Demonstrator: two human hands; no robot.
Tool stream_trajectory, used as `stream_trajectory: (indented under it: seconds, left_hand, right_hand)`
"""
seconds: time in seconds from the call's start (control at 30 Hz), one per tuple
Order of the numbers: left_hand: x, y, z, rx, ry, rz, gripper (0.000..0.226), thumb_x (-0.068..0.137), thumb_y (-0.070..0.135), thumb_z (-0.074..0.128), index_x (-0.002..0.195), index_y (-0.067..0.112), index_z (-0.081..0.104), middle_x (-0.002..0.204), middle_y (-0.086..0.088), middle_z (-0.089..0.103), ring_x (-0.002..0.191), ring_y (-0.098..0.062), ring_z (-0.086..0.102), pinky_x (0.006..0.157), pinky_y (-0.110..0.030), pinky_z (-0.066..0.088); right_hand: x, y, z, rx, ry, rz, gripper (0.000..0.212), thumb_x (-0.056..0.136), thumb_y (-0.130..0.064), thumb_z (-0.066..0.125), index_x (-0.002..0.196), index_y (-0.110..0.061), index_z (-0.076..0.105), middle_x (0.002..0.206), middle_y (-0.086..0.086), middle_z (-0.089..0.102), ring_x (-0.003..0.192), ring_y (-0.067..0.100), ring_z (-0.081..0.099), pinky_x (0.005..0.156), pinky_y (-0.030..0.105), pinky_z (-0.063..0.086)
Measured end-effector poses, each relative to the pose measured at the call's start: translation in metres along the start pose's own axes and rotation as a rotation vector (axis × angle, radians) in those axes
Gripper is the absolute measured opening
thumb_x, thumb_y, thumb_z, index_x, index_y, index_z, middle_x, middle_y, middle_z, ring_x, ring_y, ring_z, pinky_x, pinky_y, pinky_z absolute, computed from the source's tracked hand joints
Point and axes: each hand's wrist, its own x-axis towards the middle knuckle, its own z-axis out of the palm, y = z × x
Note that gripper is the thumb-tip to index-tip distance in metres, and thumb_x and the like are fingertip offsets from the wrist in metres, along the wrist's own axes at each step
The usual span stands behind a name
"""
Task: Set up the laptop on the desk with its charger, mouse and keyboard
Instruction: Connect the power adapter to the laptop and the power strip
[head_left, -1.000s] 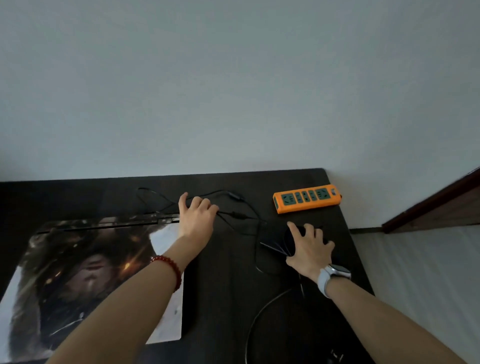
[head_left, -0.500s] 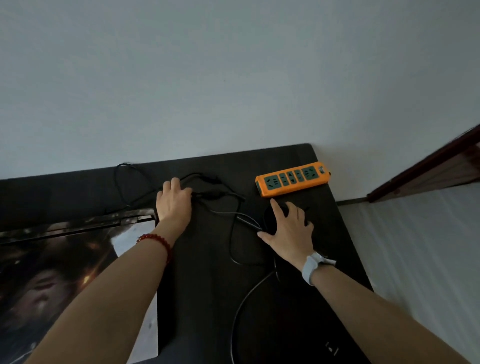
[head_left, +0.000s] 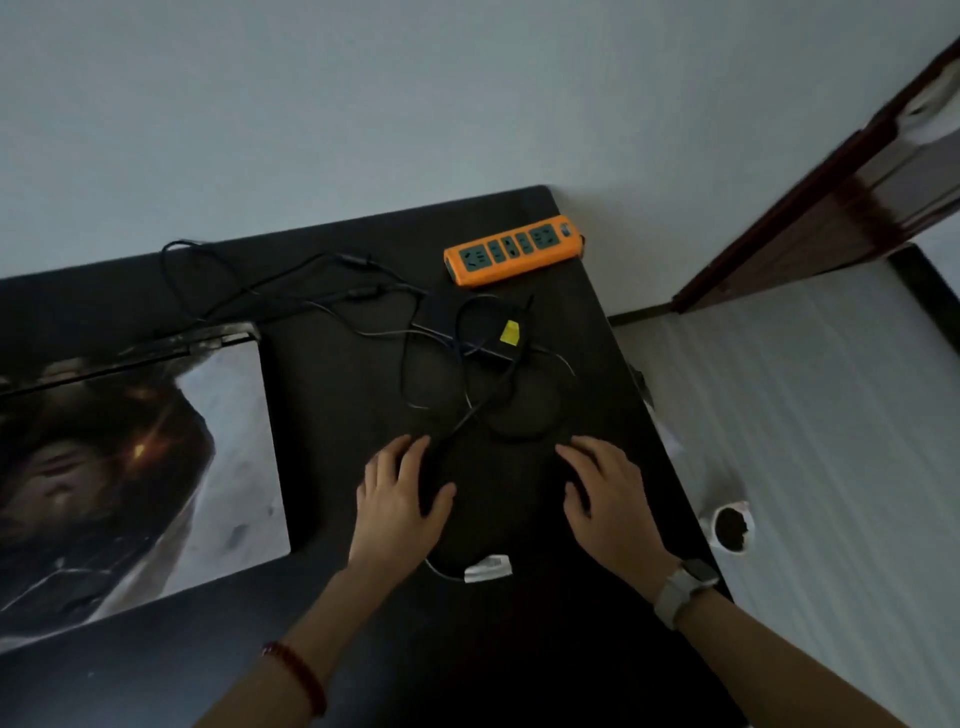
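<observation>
Head view looks down on a dark table (head_left: 322, 415) pushed against a pale wall. Both hands lie near its front right part. The left hand (head_left: 400, 499) rests with fingers loosely spread beside a black cable (head_left: 457, 426) that runs up between the two hands; it grasps nothing that I can make out. The right hand (head_left: 608, 493) lies the same way, fingers relaxed; the surface under it is too dark to tell whether it covers a mouse or only the table.

Farther back a tangle of black cables loops around a dark charger brick with a yellow label (head_left: 510, 332). Just behind it, at the table's far right corner, lies an orange power strip (head_left: 514, 250). A white tag (head_left: 487, 567) on a thin cord sits between the wrists. To the left a large printed mat (head_left: 156, 467) covers the table, with a flat dark slab along its far edge (head_left: 156, 345), possibly the closed laptop; I cannot be sure. No keyboard shows.

By my judgement the step in hand is sorting the cords, with the charger not yet plugged into the strip. The next move calls for finding the plug end in the tangle, freeing it without dragging the brick, and carrying it to a socket.
</observation>
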Motion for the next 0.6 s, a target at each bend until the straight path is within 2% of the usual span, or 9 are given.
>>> stream_trajectory:
  seconds: [0.03,0.1,0.17,0.23,0.3,0.37,0.43,0.53,0.6]
  left_hand:
    - [-0.012,-0.001,0.008,0.038,-0.05,0.01,0.068,0.083,0.045,0.059,0.141,0.022,0.033,0.146,-0.007,0.03,0.135,-0.026,0.026,0.106,-0.05,0.032]
    - [-0.029,-0.002,0.02,0.149,-0.149,0.125,0.074,0.081,0.058,0.05,0.144,0.028,0.025,0.153,-0.006,0.019,0.142,-0.027,0.013,0.11,-0.052,0.023]
    - [-0.034,-0.004,0.026,0.275,-0.232,0.259,0.074,0.08,0.068,0.038,0.144,0.032,0.025,0.155,-0.005,0.016,0.143,-0.027,0.007,0.113,-0.052,0.014]
    - [-0.032,-0.003,0.03,0.326,-0.264,0.287,0.069,0.083,0.064,0.042,0.142,0.03,0.03,0.155,-0.005,0.018,0.143,-0.026,0.008,0.114,-0.048,0.008]
    - [-0.024,0.005,0.031,0.266,-0.192,0.24,0.059,0.086,0.048,0.054,0.138,0.022,0.041,0.151,-0.007,0.029,0.14,-0.027,0.021,0.114,-0.047,0.016]
    - [-0.011,0.017,0.028,0.21,-0.105,0.208,0.049,0.087,0.036,0.058,0.131,0.016,0.049,0.143,-0.009,0.04,0.132,-0.027,0.034,0.109,-0.046,0.028]
    - [0.004,0.03,0.023,0.18,-0.024,0.222,0.041,0.088,0.03,0.058,0.125,0.014,0.053,0.134,-0.009,0.048,0.126,-0.027,0.04,0.104,-0.045,0.033]
    - [0.035,0.047,0.005,0.1,0.102,0.252,0.035,0.089,0.026,0.057,0.12,0.011,0.057,0.125,-0.009,0.053,0.119,-0.027,0.046,0.097,-0.045,0.039]
    - [0.055,0.056,-0.012,-0.007,0.177,0.224,0.036,0.091,0.03,0.052,0.12,0.011,0.056,0.123,-0.009,0.054,0.117,-0.027,0.047,0.097,-0.045,0.039]
  right_hand:
    - [-0.016,0.006,0.003,-0.062,-0.06,-0.011,0.048,0.081,-0.012,0.059,0.129,-0.016,0.05,0.132,0.011,0.049,0.125,0.028,0.044,0.1,0.047,0.041]
    - [-0.042,0.018,0.006,-0.169,-0.26,-0.047,0.059,0.082,-0.017,0.052,0.138,-0.024,0.036,0.141,0.006,0.038,0.132,0.024,0.033,0.107,0.042,0.031]
    - [-0.053,0.029,0.008,-0.223,-0.374,-0.066,0.063,0.086,-0.022,0.047,0.143,-0.03,0.021,0.147,0.002,0.03,0.136,0.023,0.026,0.108,0.041,0.027]
    - [-0.052,0.031,0.008,-0.286,-0.351,-0.096,0.056,0.09,-0.031,0.048,0.141,-0.031,0.025,0.147,0.004,0.031,0.134,0.025,0.03,0.105,0.043,0.031]
    - [-0.044,0.029,0.009,-0.373,-0.35,-0.159,0.047,0.09,-0.036,0.05,0.135,-0.029,0.036,0.145,0.008,0.034,0.132,0.029,0.033,0.103,0.046,0.034]
    - [-0.033,0.022,0.012,-0.453,-0.37,-0.284,0.038,0.091,-0.031,0.05,0.128,-0.022,0.046,0.143,0.01,0.037,0.131,0.03,0.035,0.102,0.048,0.033]
    - [-0.023,0.017,0.007,-0.463,-0.285,-0.338,0.031,0.087,-0.022,0.057,0.117,-0.018,0.056,0.135,0.01,0.049,0.124,0.029,0.046,0.098,0.046,0.039]
    - [0.004,0.024,-0.016,-0.31,0.047,-0.224,0.029,0.073,-0.014,0.074,0.101,-0.015,0.067,0.116,0.009,0.065,0.1,0.026,0.065,0.081,0.042,0.053]
    - [0.029,0.035,-0.038,-0.165,0.125,-0.123,0.023,0.083,-0.019,0.064,0.105,-0.014,0.064,0.112,0.009,0.066,0.096,0.024,0.065,0.083,0.041,0.054]
